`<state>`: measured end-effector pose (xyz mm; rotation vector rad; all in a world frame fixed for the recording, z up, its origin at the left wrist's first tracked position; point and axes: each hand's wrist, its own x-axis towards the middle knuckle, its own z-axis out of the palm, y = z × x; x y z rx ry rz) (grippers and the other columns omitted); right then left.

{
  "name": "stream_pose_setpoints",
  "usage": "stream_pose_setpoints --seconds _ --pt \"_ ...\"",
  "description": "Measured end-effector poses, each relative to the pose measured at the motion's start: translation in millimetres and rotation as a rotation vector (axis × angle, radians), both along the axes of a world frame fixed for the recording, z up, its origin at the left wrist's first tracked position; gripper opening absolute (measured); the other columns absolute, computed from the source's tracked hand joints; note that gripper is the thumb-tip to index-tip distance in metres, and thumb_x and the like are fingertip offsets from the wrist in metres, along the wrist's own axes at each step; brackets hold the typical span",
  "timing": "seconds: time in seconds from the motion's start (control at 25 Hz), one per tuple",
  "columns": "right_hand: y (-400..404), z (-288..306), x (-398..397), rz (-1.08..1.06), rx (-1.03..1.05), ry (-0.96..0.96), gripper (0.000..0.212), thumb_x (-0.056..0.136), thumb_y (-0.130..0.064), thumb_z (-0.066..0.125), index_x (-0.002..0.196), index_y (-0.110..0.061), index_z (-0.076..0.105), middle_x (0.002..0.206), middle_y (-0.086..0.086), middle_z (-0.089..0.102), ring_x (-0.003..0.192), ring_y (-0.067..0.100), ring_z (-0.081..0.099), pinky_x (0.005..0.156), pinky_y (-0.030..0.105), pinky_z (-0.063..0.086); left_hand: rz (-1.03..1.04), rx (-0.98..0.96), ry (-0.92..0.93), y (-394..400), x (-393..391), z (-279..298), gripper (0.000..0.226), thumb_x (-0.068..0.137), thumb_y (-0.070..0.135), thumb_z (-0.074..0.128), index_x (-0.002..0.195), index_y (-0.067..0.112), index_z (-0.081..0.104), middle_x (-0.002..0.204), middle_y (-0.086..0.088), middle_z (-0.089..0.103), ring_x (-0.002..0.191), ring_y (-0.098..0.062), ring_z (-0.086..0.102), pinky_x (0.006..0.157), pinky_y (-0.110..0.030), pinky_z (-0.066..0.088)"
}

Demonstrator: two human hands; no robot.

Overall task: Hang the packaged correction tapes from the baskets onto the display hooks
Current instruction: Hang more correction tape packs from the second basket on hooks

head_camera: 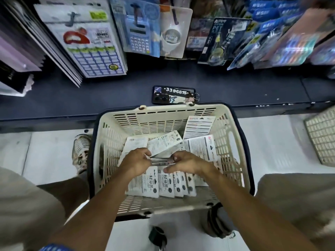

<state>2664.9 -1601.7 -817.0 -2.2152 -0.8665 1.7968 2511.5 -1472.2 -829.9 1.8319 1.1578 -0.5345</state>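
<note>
Both hands down inside the cream shopping basket (233,145), low between the knees. Left hand (135,161) and right hand (188,163) close together, fingers curled round a small stack of packaged correction tapes (162,160), one hand at each end of it. Many more packs (159,183) loose on the basket floor, some in a neat row near the body, some thrown about, two white card backs (199,125) leaning on the far wall. Display hooks (136,17) high up above the dark shelf (90,91), already full of calculators (138,35), sticker sheets (94,51) and blue packs (226,40). A phone (174,95) flat on that shelf, just past the basket rim. Lots that could go wrong from here. Thin, slippery packs, so a loose squeeze likely means the stack fanning out and dropping back in, or onto the white floor. Maybe too many grabbed at once, with holes not lined up, so hard to push onto a hook. Long lift from basket to hooks, with a chance of bumping the phone or knocking hanging things. Soft card tops, easy to bend or tear if shoved on crooked. Cannot tell from here which hook is for the tapes, so wrong hook possible too. Second basket (320,134) off to the right, easy to kick.
</note>
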Motion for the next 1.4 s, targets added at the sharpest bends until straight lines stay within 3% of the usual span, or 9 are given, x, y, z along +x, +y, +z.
stream_pose_setpoints --seconds 0.16,0.32,0.48,0.64,0.84,1.04,1.2,1.32,1.4 --pt "29 4 -42 0.39 -0.093 -0.383 0.045 0.092 -0.036 0.066 0.128 -0.01 0.058 0.122 0.005 0.064 0.107 0.024 0.063 0.091 0.037 0.054 0.034 -0.024 -0.018 0 -6 2 0.026 0.096 0.022 0.065 0.123 0.022 0.066 0.117 -0.001 0.068 0.095 -0.021 0.068 0.077 -0.029 0.05" --pt "36 12 -43 0.279 -0.036 -0.356 0.037 0.093 -0.009 0.062 0.13 -0.015 0.063 0.116 0.002 0.065 0.108 0.021 0.064 0.082 0.027 0.053 0.053 -0.023 -0.021 -1 -12 8 0.026 0.096 0.022 0.067 0.121 0.021 0.066 0.116 -0.002 0.069 0.098 -0.022 0.068 0.087 -0.033 0.053" --pt "39 37 -1 -0.092 -0.022 -0.046 0.045 0.088 0.009 0.062 0.119 -0.023 0.074 0.139 0.001 0.06 0.104 0.022 0.068 0.065 0.021 0.057 0.191 -0.08 -0.269 -3 -13 26 0.016 0.092 0.031 0.073 0.106 0.025 0.072 0.104 0.005 0.075 0.098 -0.021 0.071 0.088 -0.038 0.059" --pt "33 83 71 -0.531 -0.011 0.145 0.021 0.091 0.004 0.061 0.093 -0.009 0.078 0.1 0.009 0.071 0.064 0.013 0.069 0.046 0.022 0.055 0.095 -0.274 -0.631 -5 4 63 0.051 0.068 0.054 0.081 0.115 0.043 0.066 0.125 0.011 0.064 0.116 -0.007 0.059 0.107 -0.037 0.048" --pt "20 115 97 -0.938 0.204 0.443 0.031 0.088 0.011 0.056 0.072 -0.005 0.076 0.058 0.009 0.061 0.038 0.014 0.059 0.038 0.02 0.052 -0.303 0.168 -0.631 -35 37 84 0.121 0.051 0.072 0.085 0.146 0.066 0.011 0.155 0.02 0.03 0.144 -0.009 0.029 0.119 -0.036 0.027" --pt "29 126 69 -0.941 0.291 0.595 0.037 0.09 0.005 0.054 0.066 -0.01 0.078 0.048 0.001 0.045 0.038 0.012 0.058 0.035 0.019 0.049 0.364 0.173 -0.909 -42 49 83 0.095 0.063 0.029 0.095 0.132 0.063 0.039 0.118 0.029 0.062 0.116 0.009 0.057 0.088 -0.004 0.047" --pt "31 136 67 -1.032 0.49 0.644 0.023 0.099 -0.008 0.054 0.114 -0.005 0.071 0.068 0.006 0.068 0.057 0.018 0.069 0.054 0.029 0.06 0.515 0.172 -0.822 -20 54 91 0.057 0.062 0.03 0.092 0.113 0.032 0.064 0.099 0.012 0.075 0.089 -0.009 0.072 0.069 -0.026 0.061" --pt "14 115 64 -0.611 0.464 0.092 0.052 0.09 -0.031 0.073 0.139 -0.029 0.056 0.117 -0.004 0.07 0.107 0.017 0.065 0.092 0.038 0.052 0.816 -0.182 -0.858 -10 50 86 0.058 0.061 0.01 0.094 0.109 0.022 0.065 0.088 0.009 0.08 0.078 -0.01 0.077 0.057 -0.024 0.06" --pt "7 98 45 -0.41 0.396 0.156 0.065 0.084 -0.038 0.079 0.142 -0.035 0.051 0.129 -0.005 0.067 0.115 0.019 0.063 0.098 0.043 0.051 0.967 -0.421 -0.894 -3 43 84 0.063 0.056 0.012 0.092 0.112 0.019 0.063 0.089 0.003 0.081 0.078 -0.019 0.079 0.055 -0.031 0.061"
